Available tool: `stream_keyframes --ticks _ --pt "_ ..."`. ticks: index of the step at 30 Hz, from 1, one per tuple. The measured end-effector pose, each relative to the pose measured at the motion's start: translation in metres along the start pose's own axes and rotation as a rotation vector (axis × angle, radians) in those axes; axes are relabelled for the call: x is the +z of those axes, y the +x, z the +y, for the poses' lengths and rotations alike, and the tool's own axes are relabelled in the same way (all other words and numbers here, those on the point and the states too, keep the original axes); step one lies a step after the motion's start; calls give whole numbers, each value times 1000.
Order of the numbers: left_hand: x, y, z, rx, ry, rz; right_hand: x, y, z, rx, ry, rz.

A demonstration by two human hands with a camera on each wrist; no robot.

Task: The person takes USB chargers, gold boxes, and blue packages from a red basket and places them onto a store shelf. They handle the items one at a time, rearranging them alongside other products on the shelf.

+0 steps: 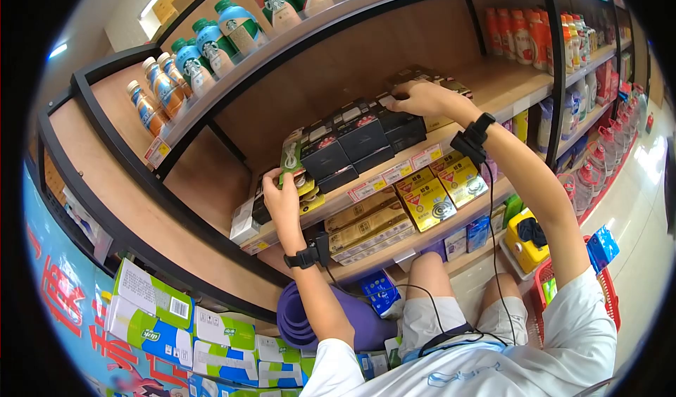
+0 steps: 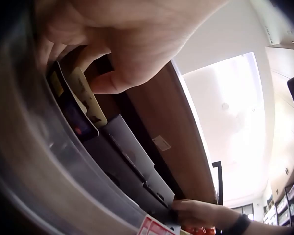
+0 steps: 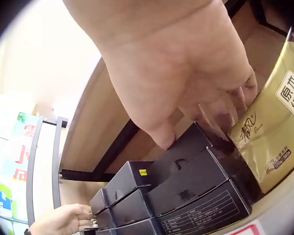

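My left hand (image 1: 283, 203) is at the left end of a shelf row, pinching a thin green packet (image 1: 291, 154) that shows a white cable. In the left wrist view its thumb lies against a cream-backed card (image 2: 90, 98), with fingers on the far side. At the row's other end, my right hand (image 1: 433, 100) reaches over the stacked black boxes (image 1: 362, 140). Seen from the right wrist, the thumb meets the back edge of a top black box (image 3: 179, 161). The other fingers extend down beside a gold tissue pack (image 3: 274, 117), their tips partly hidden.
Bottled drinks (image 1: 239, 27) line the shelf above. Below lie gold packs (image 1: 370, 231) and yellow boxes (image 1: 426, 203). A purple rolled mat (image 1: 303, 319) and tissue cartons (image 1: 225, 337) stand at lower left. A red basket (image 1: 546, 277) sits at right; cables hang from both wrists.
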State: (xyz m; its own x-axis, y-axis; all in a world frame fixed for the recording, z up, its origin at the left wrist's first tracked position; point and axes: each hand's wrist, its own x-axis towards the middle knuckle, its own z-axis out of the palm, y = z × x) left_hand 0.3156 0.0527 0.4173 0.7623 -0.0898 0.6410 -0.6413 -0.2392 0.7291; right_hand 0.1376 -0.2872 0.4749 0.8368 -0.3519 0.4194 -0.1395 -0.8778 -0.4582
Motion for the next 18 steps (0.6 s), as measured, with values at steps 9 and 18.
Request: stream_keyframes --ticks 9,18 --pt "-4 14 -8 -110 -230 -88 1 4 -4 -9 -59 -17" --pt "-3 12 -14 -191 -348 -229 0 -7 -30 96 -144 -135"
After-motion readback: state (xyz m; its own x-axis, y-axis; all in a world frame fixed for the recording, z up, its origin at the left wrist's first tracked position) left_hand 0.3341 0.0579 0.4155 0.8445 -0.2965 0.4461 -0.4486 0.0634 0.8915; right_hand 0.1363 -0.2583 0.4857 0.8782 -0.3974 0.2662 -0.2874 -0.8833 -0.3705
